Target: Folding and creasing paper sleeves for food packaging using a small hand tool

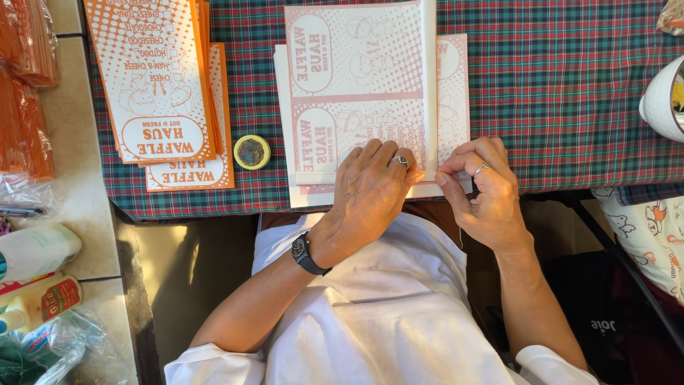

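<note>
- Far left: clear plastic bags [25, 85] w/ orange contents are lying along the tiled ledge; glue bottles [35, 285] are sitting below them.
- Stack of orange printed paper bags [153, 78] is resting on the plaid tabletop [570, 85], upper left, w/ one more poking out beneath.
- Small round yellow tin [251, 152] is sitting btwn the orange stack and the pale sheets, apart from both.
- Pink printed sheet [360, 85] is lying mid-tabletop on top of other pale sheets, near edge toward the person.
- Left hand [370, 192] is pressing flat on the sheet's near edge, fingers spread, palm down, gripping nothing; watch on wrist, ring on a finger.
- Right hand [481, 189] is pinching the sheet's right flap at the near corner, fingertips narrow, thumb meeting forefinger.
- Doing it well, imo: left hand should be holding the sheet firm so it isn't sliding, while the right is lining up edges squarely before creasing.
- Far right: white bowl [662, 100] is sitting at the tabletop edge, partly out of view.
</note>
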